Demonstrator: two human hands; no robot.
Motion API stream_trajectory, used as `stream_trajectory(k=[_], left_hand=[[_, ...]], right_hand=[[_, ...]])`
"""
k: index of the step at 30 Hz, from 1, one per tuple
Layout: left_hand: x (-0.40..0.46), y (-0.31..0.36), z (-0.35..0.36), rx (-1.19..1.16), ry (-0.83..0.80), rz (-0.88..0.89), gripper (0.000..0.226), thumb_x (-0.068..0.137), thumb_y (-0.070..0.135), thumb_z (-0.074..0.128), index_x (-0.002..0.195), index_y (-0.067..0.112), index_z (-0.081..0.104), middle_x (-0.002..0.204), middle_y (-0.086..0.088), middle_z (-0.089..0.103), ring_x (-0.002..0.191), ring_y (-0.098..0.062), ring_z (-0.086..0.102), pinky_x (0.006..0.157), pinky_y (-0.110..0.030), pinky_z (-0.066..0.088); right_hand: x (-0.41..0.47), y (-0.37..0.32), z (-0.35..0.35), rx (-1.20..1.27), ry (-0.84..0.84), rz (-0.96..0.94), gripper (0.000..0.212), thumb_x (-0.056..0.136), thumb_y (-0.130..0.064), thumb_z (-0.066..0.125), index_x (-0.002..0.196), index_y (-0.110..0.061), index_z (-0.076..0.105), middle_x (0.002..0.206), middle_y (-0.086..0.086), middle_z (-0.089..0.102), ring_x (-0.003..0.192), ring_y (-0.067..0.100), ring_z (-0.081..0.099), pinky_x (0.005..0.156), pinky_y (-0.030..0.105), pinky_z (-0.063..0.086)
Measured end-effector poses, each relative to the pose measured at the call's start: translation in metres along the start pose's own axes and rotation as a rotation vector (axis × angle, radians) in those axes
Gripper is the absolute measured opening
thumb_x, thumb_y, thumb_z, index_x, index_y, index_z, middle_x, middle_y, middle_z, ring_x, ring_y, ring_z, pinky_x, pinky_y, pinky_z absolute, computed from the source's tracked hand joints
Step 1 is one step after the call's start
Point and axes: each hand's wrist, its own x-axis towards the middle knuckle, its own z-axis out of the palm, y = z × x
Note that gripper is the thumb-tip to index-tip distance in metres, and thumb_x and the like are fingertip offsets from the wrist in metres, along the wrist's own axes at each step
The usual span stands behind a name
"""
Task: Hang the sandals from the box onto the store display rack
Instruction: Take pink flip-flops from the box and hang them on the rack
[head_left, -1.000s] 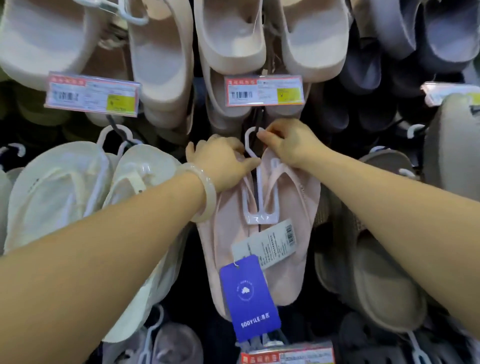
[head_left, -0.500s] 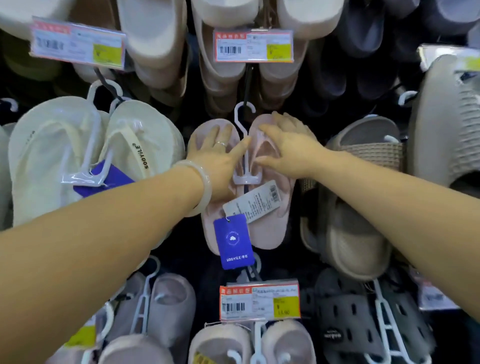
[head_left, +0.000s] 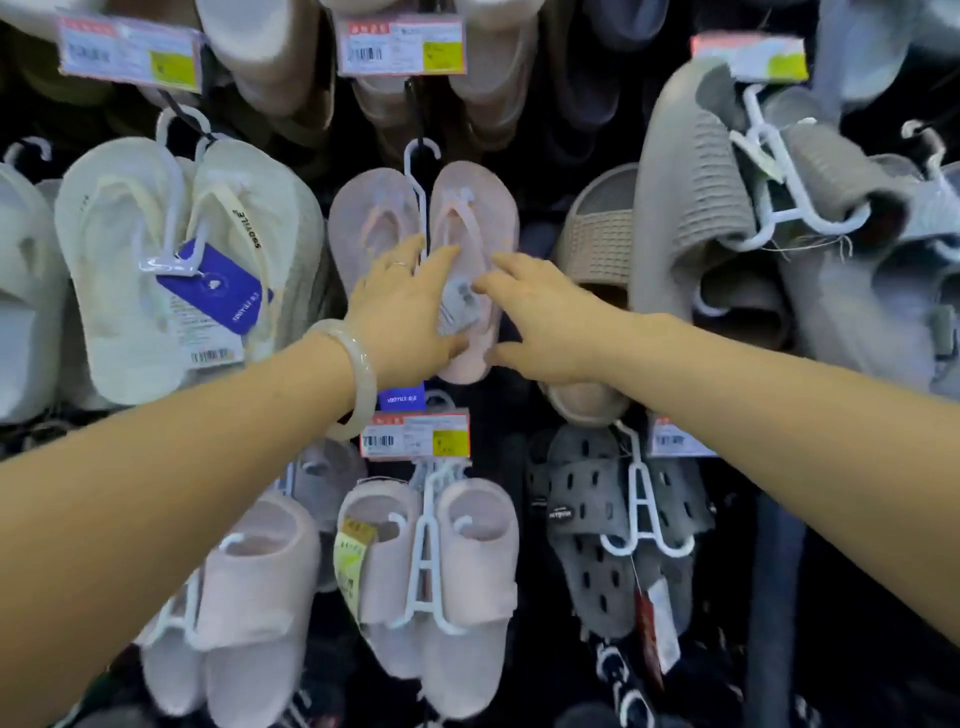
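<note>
A pair of pale pink flip-flop sandals (head_left: 470, 208) hangs on the display rack by a white plastic hanger (head_left: 418, 166), its hook over a dark peg. My left hand (head_left: 402, 306), with a pale bangle on the wrist, lies flat with straight fingers on the lower part of the left sandal. My right hand (head_left: 540, 317) is spread in front of the lower right sandal, fingertips near its white paper label (head_left: 460, 306); contact is unclear. A blue brand tag (head_left: 401, 399) shows below my left hand. The box is out of view.
Cream flip-flops (head_left: 124, 270) hang to the left, beige and grey slides (head_left: 691, 208) to the right, pink slides (head_left: 467, 571) and grey perforated clogs (head_left: 597, 519) below. Price labels (head_left: 415, 435) jut out on peg ends above and below.
Both hands slid down from the hanger hook to the lower half of the pink sandals and let go of the hanger. The view tilted down, showing more of the lower rows.
</note>
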Motion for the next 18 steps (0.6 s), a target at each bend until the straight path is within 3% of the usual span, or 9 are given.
stream_trajectory(k=[3,6,11,18], left_hand=[[-0.051,0.029,0.008,-0.072,-0.002,0.005,0.089,0.076,0.041,0.069,0.147,0.014,0.023,0.154,-0.016,0.018,0.144,-0.031,0.013,0.117,-0.042,0.018],[-0.109,0.064,0.026,-0.121,-0.082,-0.051,0.083,0.079,0.032,0.071,0.146,0.015,0.026,0.153,-0.016,0.019,0.143,-0.03,0.015,0.116,-0.039,0.016],[-0.209,0.115,0.086,-0.126,-0.407,-0.093,0.082,0.082,0.037,0.066,0.147,0.017,0.02,0.155,-0.014,0.013,0.144,-0.03,0.012,0.116,-0.042,0.017],[-0.333,0.169,0.196,-0.175,-0.881,-0.066,0.083,0.086,0.044,0.058,0.148,0.015,0.012,0.158,-0.013,0.004,0.146,-0.03,0.004,0.118,-0.044,0.013]], right_hand=[[-0.053,-0.006,0.008,0.038,-0.08,-0.058,0.066,0.086,-0.034,0.061,0.14,-0.01,0.032,0.149,0.013,0.023,0.139,0.033,0.021,0.11,0.045,0.029],[-0.109,-0.007,0.028,0.086,-0.157,-0.074,0.066,0.088,-0.033,0.059,0.142,-0.01,0.03,0.152,0.014,0.019,0.14,0.032,0.019,0.113,0.04,0.025],[-0.209,-0.007,0.091,0.208,-0.405,-0.024,0.071,0.09,-0.033,0.057,0.147,-0.013,0.019,0.158,0.012,0.003,0.146,0.029,0.006,0.117,0.04,0.018],[-0.351,-0.019,0.208,0.342,-0.786,0.169,0.071,0.091,-0.03,0.056,0.147,-0.009,0.018,0.158,0.013,0.0,0.146,0.029,0.005,0.116,0.038,0.018]])
